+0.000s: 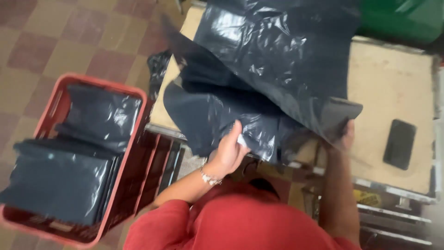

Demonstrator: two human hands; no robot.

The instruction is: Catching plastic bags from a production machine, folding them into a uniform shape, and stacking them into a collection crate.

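Note:
A large black plastic bag (pixel 273 60) lies spread and crumpled over a beige table (pixel 393 88). My left hand (pixel 230 150) grips the bag's near edge at the table's front, fingers closed on the shiny plastic. A bracelet sits on that wrist. My right hand (pixel 346 135) holds the bag's right corner, mostly hidden under the fold. Both arms reach up from my red shirt at the bottom of the view.
A red plastic crate (pixel 99 85) on the left holds several stacked flat black bags. A dark phone (pixel 399 143) lies on the table's right part. A green bin (pixel 402 18) stands behind the table. Metal frame rails run under the table front. Checked tile floor at left.

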